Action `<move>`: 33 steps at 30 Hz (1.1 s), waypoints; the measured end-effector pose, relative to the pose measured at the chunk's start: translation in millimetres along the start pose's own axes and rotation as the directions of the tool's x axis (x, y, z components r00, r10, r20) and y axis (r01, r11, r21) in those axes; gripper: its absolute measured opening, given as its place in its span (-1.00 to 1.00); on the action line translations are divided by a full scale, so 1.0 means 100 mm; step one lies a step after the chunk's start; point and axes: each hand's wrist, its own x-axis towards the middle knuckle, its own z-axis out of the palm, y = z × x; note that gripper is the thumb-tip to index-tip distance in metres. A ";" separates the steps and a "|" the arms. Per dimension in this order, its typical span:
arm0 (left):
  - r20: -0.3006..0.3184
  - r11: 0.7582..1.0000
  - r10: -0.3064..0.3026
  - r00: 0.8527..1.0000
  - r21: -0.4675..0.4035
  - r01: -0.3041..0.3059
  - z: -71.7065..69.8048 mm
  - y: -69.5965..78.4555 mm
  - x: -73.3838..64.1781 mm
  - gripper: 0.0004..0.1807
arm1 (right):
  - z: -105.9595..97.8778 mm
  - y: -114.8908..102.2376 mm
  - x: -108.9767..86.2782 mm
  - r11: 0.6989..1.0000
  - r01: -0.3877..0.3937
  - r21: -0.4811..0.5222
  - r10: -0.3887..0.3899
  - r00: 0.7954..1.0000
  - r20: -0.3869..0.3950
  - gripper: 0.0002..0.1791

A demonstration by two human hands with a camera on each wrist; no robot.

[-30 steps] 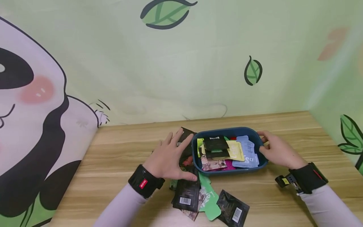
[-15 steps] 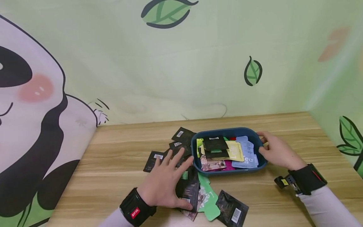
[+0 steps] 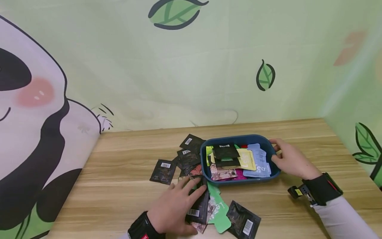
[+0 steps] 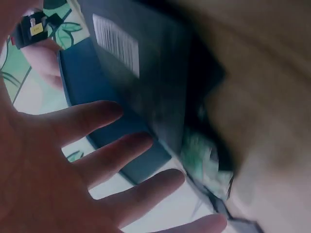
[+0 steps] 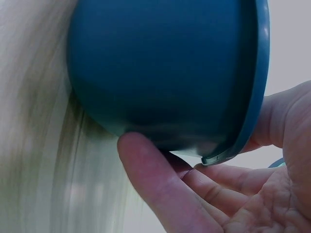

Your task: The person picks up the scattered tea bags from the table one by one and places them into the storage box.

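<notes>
My left hand (image 3: 173,209) lies over a black sachet (image 3: 202,207) with a barcode, on a loose pile left of centre. Its fingers are spread and nearly straight in the left wrist view, fingertips close to the sachet. Beneath and beside it are a green tea sachet (image 3: 221,217) and pink-patterned ones. My right hand (image 3: 293,161) holds the right end of a dark blue oval box (image 3: 238,182), thumb and fingers curved about its outer wall (image 5: 165,63). Inside the box lie light blue (image 3: 257,166), yellow (image 3: 247,158), black and pink sachets.
Several more black sachets (image 3: 162,171) are scattered at the box's left side. Another black sachet (image 3: 244,219) lies in front of it. The wooden table (image 3: 125,156) ends at a printed green backdrop (image 3: 209,83) at the back.
My left hand has drawn back toward the near side from beside the box, uncovering black sachets behind it. My right hand keeps its hold on the box.
</notes>
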 end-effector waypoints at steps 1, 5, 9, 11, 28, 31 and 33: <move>0.001 1.000 0.008 1.000 0.002 -0.008 0.01 0.00 0.00 0.22 | 0.00 0.00 0.00 1.000 0.001 -0.003 -0.001 1.000 0.001 -0.34; -0.037 0.999 0.041 0.998 0.037 -0.039 0.03 0.02 0.03 0.10 | 0.00 0.00 0.00 1.000 -0.002 -0.009 0.002 1.000 0.003 -0.34; -0.072 0.997 0.048 0.996 0.064 -0.044 0.02 0.03 0.04 0.04 | -0.01 0.00 -0.01 1.000 -0.006 -0.003 0.006 1.000 0.003 -0.34; -0.072 0.997 0.045 0.996 0.065 -0.040 0.01 0.03 0.05 0.03 | -0.01 0.00 -0.01 1.000 -0.008 -0.003 0.008 1.000 0.004 -0.34; -0.275 0.997 0.051 0.960 -0.049 -0.067 -0.36 0.02 0.16 -0.04 | 0.00 -0.01 0.00 1.000 0.000 -0.009 0.000 1.000 -0.003 -0.34; -0.352 0.997 0.049 0.935 -0.031 -0.064 -0.45 0.02 0.28 -0.06 | 0.00 -0.01 0.00 1.000 -0.003 -0.008 0.003 1.000 -0.003 -0.35; -0.391 0.998 0.050 0.919 -0.015 -0.061 -0.49 0.02 0.37 -0.08 | 0.01 -0.01 0.00 1.000 -0.004 -0.005 0.004 1.000 -0.001 -0.35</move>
